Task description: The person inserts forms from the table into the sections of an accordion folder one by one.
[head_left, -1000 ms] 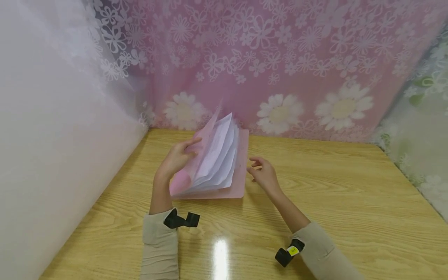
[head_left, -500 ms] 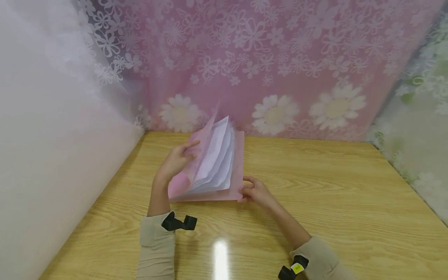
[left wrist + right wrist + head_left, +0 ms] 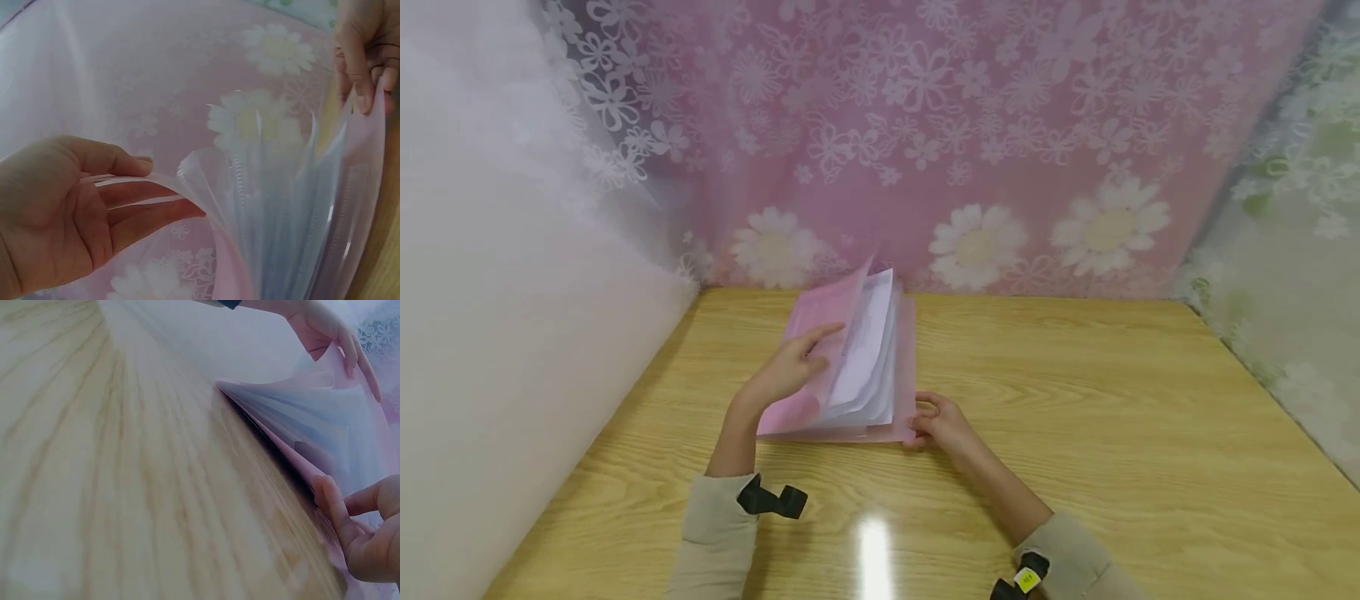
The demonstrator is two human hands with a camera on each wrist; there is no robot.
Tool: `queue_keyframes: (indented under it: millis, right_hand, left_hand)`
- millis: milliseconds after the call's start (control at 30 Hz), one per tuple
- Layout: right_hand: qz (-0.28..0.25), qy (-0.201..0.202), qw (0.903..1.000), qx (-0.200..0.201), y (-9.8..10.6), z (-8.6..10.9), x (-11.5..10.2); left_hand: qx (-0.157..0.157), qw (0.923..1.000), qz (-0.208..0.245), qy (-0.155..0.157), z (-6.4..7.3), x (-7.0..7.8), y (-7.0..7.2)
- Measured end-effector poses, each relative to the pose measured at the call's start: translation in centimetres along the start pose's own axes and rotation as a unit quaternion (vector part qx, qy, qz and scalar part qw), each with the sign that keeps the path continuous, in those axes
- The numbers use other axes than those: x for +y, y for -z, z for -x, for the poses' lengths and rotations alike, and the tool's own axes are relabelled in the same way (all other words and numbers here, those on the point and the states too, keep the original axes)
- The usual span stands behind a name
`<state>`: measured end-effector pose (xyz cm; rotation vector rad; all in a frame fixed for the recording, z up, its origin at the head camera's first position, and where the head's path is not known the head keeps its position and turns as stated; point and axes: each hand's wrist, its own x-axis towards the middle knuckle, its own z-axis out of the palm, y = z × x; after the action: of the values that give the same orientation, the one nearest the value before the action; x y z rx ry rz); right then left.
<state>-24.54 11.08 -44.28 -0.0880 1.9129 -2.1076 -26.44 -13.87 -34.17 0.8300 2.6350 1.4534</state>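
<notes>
A pink see-through display folder [image 3: 831, 304] lies half opened at the back of the table, its front cover raised. Clear sleeves [image 3: 281, 206] with white printed sheets [image 3: 867, 354] fan out inside it. My left hand [image 3: 781, 373] holds the front cover, thumb on one face and fingers on the other, as the left wrist view shows. At the lower right corner of the back cover [image 3: 906, 367], my right hand [image 3: 946, 427] pinches the edge between thumb and fingers. In the right wrist view that corner bends up by the right hand's fingertips [image 3: 326, 494].
The wood-grain table [image 3: 1075, 417] extends to the right and front. Behind it hangs a pink flowered sheet [image 3: 1000, 125]. A white wall [image 3: 535, 250] stands close on the left, and a pale flowered sheet [image 3: 1300, 317] on the right.
My right hand has come down from beside the folder and taken hold of the back cover's lower right corner. The front cover and sheets have sunk lower, with my left hand still on the cover.
</notes>
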Motion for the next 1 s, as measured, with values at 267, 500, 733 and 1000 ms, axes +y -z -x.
queue_keyframes:
  millis: [267,500,733,1000]
  right_hand:
    - [-0.003,0.020,0.9998,0.003,0.3,-0.2,0.5]
    - [0.010,0.026,0.9996,-0.003,0.5,0.0,0.8]
    - [0.022,0.034,0.9991,-0.009,0.5,0.0,1.0]
    - [0.033,0.022,0.9992,-0.006,0.4,-0.1,0.9]
  left_hand:
    - [0.060,0.9982,0.007,-0.007,0.1,-0.7,-2.7]
    - [0.064,0.9954,-0.056,-0.045,-0.3,-2.0,-5.6]
    - [0.051,0.9862,-0.139,-0.075,-0.8,-2.7,-8.1]
    - [-0.017,0.9868,-0.148,-0.065,-1.1,-3.7,-10.2]
